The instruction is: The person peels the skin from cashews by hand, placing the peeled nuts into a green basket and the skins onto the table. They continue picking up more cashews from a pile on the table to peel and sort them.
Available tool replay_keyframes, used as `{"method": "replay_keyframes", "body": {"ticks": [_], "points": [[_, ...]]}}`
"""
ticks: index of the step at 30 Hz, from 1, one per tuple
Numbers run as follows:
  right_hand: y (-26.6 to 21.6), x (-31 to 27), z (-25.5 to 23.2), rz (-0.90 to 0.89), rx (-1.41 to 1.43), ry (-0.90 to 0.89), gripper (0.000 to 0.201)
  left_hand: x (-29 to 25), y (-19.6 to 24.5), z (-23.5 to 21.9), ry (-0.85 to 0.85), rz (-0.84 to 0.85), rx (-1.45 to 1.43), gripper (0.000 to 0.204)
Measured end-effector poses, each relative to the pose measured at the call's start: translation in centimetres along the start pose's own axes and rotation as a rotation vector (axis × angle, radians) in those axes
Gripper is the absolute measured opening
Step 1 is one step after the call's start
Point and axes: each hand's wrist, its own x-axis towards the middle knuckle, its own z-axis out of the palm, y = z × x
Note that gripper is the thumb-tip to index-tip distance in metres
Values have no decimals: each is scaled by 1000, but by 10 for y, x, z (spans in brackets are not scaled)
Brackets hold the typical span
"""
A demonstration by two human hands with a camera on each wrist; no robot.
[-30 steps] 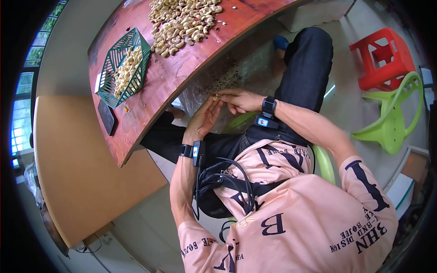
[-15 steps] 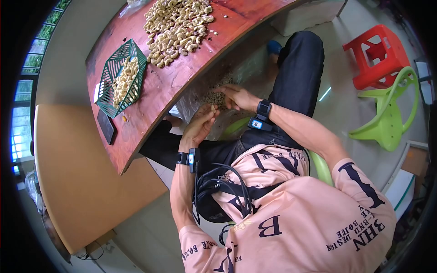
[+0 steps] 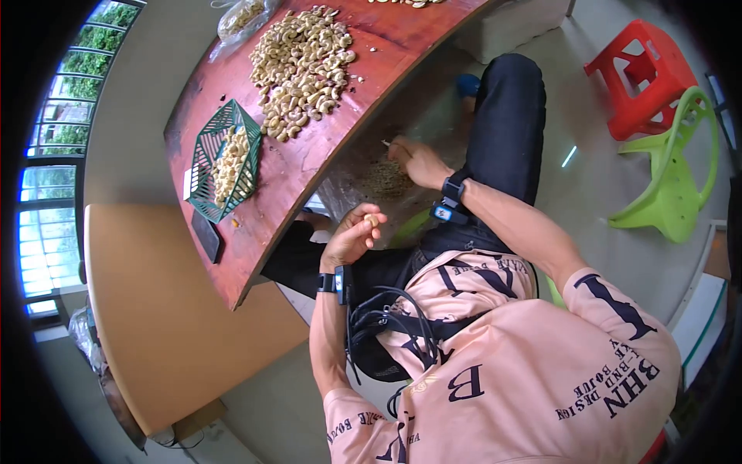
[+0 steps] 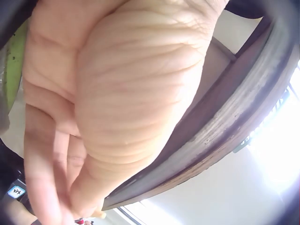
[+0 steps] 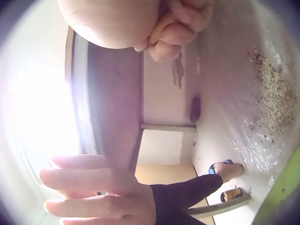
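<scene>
Low beside the table edge, my left hand [image 3: 352, 236] pinches a pale cashew nut [image 3: 372, 220] between thumb and fingers. My right hand [image 3: 421, 166] is farther forward, apart from the left, with its fingers curled round a slim tool [image 3: 386, 143]. Only a short light tip of it shows in the head view, and I cannot tell its kind. In the right wrist view a yellowish strip of this tool [image 5: 161, 29] runs between the curled fingers. A large heap of cashews [image 3: 297, 73] lies on the red table [image 3: 232, 271]. More nuts [image 3: 230, 166] fill a green slatted basket [image 3: 199, 174].
A dark phone [image 3: 206, 236] lies near the basket. At the table's far end is a clear plastic bag [image 3: 239, 19]. Crumbs [image 5: 274, 96] cover plastic sheeting [image 5: 225, 93] on the floor. A red stool [image 3: 645, 77] and a green chair [image 3: 668, 178] stand to the right.
My hands were together at the nut and have parted. The right moved forward with the slim tool; the left drew back toward the body, still holding the cashew nut. The head view has shifted.
</scene>
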Motion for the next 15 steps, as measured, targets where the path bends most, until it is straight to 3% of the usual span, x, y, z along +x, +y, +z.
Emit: {"method": "replay_keyframes", "body": {"ticks": [5,10,15], "points": [[-6,3,-14,17,-32,-40,25,3,-4,-2,111,34,-135,32],[6,4,-9,-25,-70,-36,29,4,-4,0,68,53,-268,30],[-7,-5,-8,-84,-207,-216,32,0,-7,-5,87,108,-298,30]]}}
